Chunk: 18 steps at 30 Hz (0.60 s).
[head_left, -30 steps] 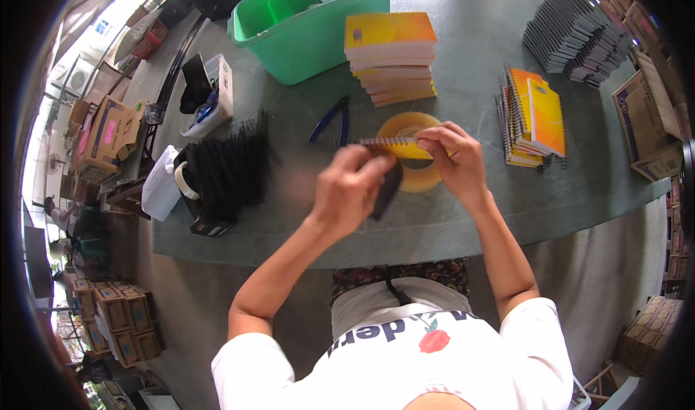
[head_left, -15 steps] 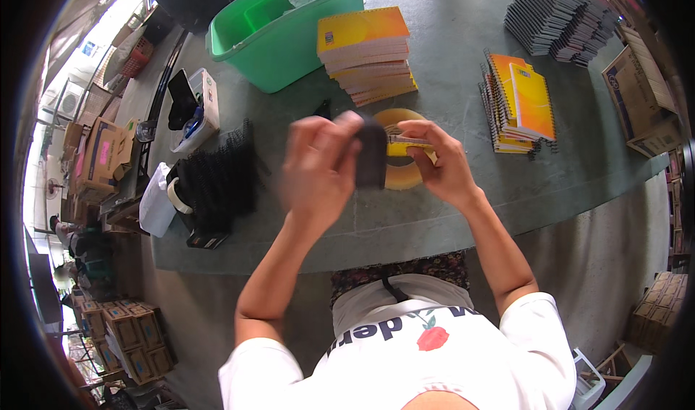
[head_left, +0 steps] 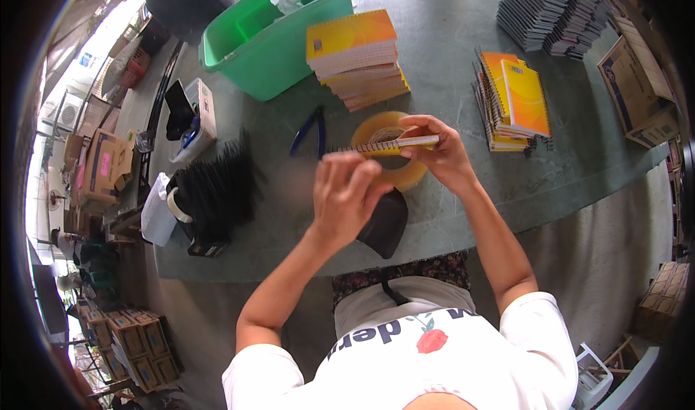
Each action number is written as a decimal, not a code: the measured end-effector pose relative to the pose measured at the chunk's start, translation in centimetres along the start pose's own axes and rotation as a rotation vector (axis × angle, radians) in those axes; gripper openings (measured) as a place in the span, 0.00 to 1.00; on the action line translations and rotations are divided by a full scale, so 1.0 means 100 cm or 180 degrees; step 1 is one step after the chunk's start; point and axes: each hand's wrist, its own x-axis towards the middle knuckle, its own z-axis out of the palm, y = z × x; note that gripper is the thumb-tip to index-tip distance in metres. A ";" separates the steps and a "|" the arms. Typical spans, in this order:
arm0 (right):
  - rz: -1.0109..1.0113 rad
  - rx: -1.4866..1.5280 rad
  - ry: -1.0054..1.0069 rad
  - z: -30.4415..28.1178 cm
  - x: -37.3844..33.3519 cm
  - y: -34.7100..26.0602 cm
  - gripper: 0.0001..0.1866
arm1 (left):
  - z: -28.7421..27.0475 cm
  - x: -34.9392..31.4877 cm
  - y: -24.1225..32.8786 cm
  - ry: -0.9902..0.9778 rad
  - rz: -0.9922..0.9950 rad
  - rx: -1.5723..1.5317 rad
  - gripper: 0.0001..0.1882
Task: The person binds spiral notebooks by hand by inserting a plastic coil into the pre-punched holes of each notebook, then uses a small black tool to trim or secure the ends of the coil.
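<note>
Bold dark letters are running across the white shirt (head_left: 463,359), showing upside down beside a printed red rose (head_left: 431,340). The top notebook (head_left: 362,33) of the tall stack is bearing a small dark mark near its left edge, and the uppermost notebook (head_left: 531,106) of the right pile is carrying one near its top; both are staying too small to read. A blue emblem is marking the right box (head_left: 637,95), and a pink label (head_left: 106,165), unreadable, is sitting on the left box (head_left: 93,182).
</note>
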 end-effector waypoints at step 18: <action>-0.0231 -0.0412 -0.0019 0.012 -0.008 0.004 0.12 | -0.008 0.043 -0.022 -0.0320 0.0058 -0.0209 0.07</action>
